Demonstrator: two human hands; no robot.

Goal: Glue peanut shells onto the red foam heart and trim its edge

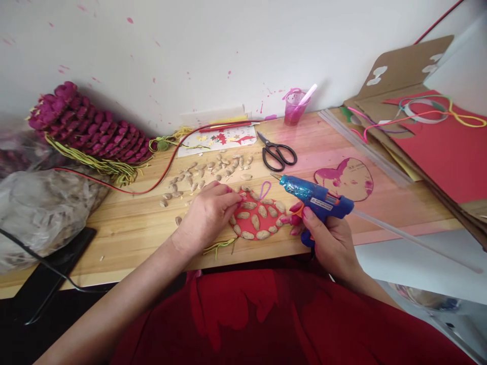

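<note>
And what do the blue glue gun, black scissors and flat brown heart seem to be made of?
Blue glue gun: probably hard plastic, glossy, with moulded edges and bright glints. Black scissors: likely metal blades, greyish in look; smooth handles, coated metal or plastic, unclear which. Flat brown heart: apparently matte cardboard, dull brown between purple stains.

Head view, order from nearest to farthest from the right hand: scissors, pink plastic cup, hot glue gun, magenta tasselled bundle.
1. Hot glue gun, held in the right hand.
2. Scissors, ahead and to the left.
3. Pink plastic cup, beyond the scissors.
4. Magenta tasselled bundle, far left.
</note>
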